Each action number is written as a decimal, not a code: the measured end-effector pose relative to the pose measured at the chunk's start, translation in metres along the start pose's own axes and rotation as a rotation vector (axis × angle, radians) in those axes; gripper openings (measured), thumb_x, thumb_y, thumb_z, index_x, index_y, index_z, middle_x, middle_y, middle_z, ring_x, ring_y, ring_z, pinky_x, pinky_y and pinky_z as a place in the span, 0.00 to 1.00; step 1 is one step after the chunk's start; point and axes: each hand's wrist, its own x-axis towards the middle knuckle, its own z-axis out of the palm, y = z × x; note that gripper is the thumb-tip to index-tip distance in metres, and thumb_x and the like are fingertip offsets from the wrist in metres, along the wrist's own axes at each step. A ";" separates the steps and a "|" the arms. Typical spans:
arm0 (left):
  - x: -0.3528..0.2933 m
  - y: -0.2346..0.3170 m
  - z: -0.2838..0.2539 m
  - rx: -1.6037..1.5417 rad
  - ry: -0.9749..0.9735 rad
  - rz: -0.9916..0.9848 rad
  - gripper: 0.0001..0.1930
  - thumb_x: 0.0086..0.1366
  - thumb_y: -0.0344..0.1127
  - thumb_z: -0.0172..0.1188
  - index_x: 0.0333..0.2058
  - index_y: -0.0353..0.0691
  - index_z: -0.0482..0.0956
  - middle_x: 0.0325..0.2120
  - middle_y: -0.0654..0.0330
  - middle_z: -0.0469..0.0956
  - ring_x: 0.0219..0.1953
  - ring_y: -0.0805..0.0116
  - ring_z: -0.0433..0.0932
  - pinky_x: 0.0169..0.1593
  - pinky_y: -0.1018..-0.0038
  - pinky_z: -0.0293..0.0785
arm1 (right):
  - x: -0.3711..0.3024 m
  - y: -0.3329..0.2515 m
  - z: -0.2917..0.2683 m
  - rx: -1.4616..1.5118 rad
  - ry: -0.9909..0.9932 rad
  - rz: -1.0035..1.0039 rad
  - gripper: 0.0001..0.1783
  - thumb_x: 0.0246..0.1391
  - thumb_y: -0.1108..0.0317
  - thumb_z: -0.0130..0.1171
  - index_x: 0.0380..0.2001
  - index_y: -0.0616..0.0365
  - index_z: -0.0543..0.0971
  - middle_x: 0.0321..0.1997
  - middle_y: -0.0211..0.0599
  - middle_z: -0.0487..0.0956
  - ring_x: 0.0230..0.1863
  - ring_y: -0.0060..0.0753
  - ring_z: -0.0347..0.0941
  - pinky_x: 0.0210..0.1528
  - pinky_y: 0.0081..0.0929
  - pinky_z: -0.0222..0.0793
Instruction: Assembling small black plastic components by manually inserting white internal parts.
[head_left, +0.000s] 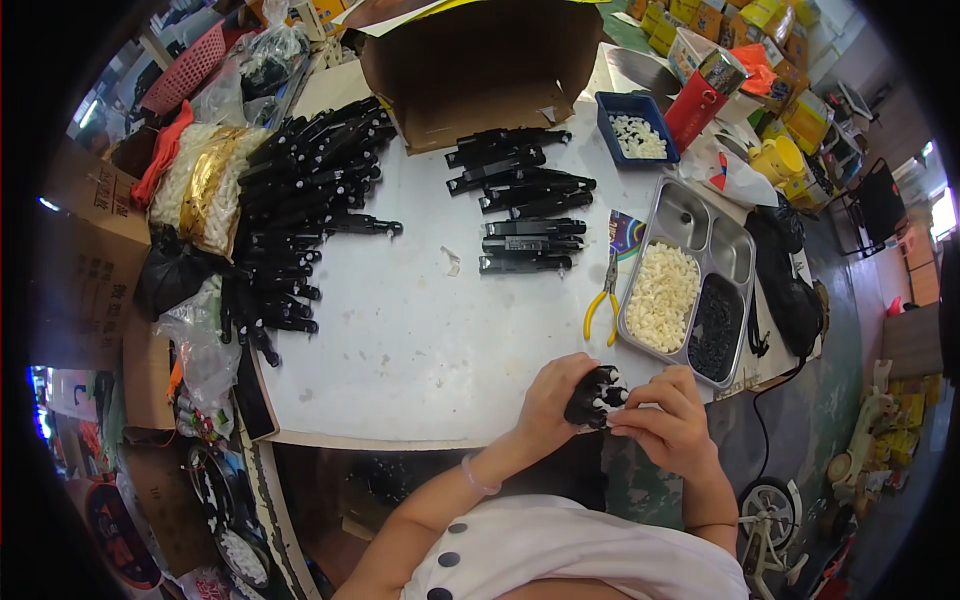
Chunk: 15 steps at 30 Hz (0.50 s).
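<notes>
My left hand [553, 402] grips a small bundle of black plastic parts [594, 395] with white tips, held just over the near edge of the white table [400, 340]. My right hand [668, 420] pinches at the bundle's white-tipped end from the right. A steel compartment tray [700, 222] lies just beyond my right hand, one section full of small white pieces [662, 295], another of small black pieces [716, 326]. Yellow-handled pliers [603, 299] lie left of the tray.
A big heap of black parts [300, 200] covers the table's left side, and neater rows of black parts [525, 200] lie mid-table. An open cardboard box [480, 65], a blue bin of white pieces [637, 127], a red cylinder [698, 105] and plastic bags [205, 175] stand around.
</notes>
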 end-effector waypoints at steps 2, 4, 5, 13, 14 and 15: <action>0.002 0.001 -0.001 0.055 -0.003 0.032 0.31 0.48 0.32 0.71 0.50 0.41 0.66 0.44 0.54 0.71 0.44 0.55 0.73 0.46 0.67 0.72 | -0.001 -0.001 0.002 -0.002 0.005 -0.012 0.14 0.33 0.66 0.70 0.30 0.50 0.84 0.32 0.25 0.75 0.34 0.34 0.65 0.38 0.31 0.61; 0.003 0.002 -0.001 0.062 0.000 0.034 0.31 0.48 0.32 0.70 0.50 0.41 0.66 0.44 0.54 0.71 0.44 0.55 0.73 0.46 0.67 0.72 | 0.000 -0.002 0.003 -0.014 0.001 -0.044 0.15 0.32 0.67 0.70 0.30 0.50 0.84 0.32 0.25 0.75 0.34 0.34 0.65 0.38 0.30 0.61; 0.002 0.002 -0.001 0.069 0.003 0.036 0.31 0.48 0.31 0.70 0.50 0.40 0.66 0.44 0.54 0.71 0.44 0.56 0.73 0.46 0.67 0.72 | 0.000 -0.002 0.003 -0.014 0.001 -0.043 0.15 0.32 0.67 0.70 0.30 0.50 0.84 0.32 0.25 0.75 0.34 0.34 0.65 0.38 0.30 0.61; 0.002 0.001 -0.001 0.046 -0.004 0.029 0.33 0.45 0.33 0.72 0.50 0.40 0.66 0.44 0.53 0.71 0.44 0.55 0.73 0.47 0.66 0.72 | 0.005 -0.006 -0.007 -0.192 -0.128 -0.171 0.13 0.39 0.69 0.65 0.34 0.53 0.80 0.37 0.25 0.75 0.35 0.29 0.68 0.40 0.30 0.65; 0.002 0.001 -0.002 0.041 -0.011 0.022 0.33 0.45 0.33 0.72 0.50 0.40 0.66 0.44 0.53 0.71 0.44 0.54 0.73 0.47 0.66 0.72 | 0.007 -0.008 -0.010 -0.192 -0.128 -0.170 0.13 0.39 0.69 0.65 0.34 0.53 0.80 0.37 0.25 0.75 0.35 0.29 0.68 0.40 0.30 0.65; 0.002 0.002 -0.002 0.040 -0.012 0.023 0.33 0.45 0.33 0.72 0.50 0.40 0.66 0.44 0.53 0.71 0.44 0.54 0.73 0.47 0.66 0.72 | 0.009 -0.010 -0.012 -0.236 -0.169 -0.184 0.13 0.39 0.69 0.65 0.33 0.54 0.80 0.36 0.26 0.75 0.36 0.29 0.68 0.39 0.30 0.65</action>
